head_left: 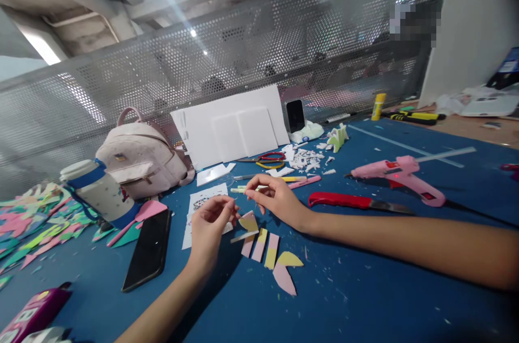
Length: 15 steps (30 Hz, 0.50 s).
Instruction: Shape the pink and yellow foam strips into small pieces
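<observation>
My left hand is raised over the blue table with thumb and fingertips pinched together; whatever they hold is too small to make out. Close beside it, my right hand also has its thumb and fingers drawn together, and its contents cannot be told. Just below the hands lie pink and yellow foam strips, side by side. A yellow leaf-shaped piece and a pink leaf-shaped piece lie nearer me, meeting at their ends. Behind my left hand is a printed paper sheet, partly covered.
To the right lie a red-handled knife and a pink glue gun with its cord. Scissors and white scraps are behind. A phone, a bottle, a backpack and colourful offcuts occupy the left.
</observation>
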{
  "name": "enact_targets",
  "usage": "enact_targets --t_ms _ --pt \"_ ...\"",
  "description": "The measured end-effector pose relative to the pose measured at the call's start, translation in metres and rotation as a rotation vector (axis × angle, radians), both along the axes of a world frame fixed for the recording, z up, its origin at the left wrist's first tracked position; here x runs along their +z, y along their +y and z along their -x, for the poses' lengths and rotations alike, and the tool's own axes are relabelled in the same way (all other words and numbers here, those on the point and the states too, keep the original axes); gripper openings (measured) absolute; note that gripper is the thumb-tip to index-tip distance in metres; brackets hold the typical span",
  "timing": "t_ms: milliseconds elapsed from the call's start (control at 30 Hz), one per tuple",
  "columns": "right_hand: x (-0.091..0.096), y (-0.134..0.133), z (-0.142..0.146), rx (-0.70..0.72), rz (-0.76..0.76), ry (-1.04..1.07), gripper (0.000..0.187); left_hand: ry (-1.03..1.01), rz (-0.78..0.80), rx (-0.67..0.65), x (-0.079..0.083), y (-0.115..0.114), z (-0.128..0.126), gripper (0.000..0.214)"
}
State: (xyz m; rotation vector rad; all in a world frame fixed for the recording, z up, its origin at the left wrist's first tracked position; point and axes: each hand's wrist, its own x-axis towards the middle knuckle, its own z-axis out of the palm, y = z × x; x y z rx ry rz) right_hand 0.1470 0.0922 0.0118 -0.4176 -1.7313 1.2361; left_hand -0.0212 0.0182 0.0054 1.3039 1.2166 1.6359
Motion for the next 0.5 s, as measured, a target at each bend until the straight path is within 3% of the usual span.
enact_targets --t_ms 500 --pt "-0.0009 0.0013 0.0006 0.034 0.058 -0.108 0.017 0.058 0.0 -0.048 -0.0006 -0.0028 -0.0041 0.016"
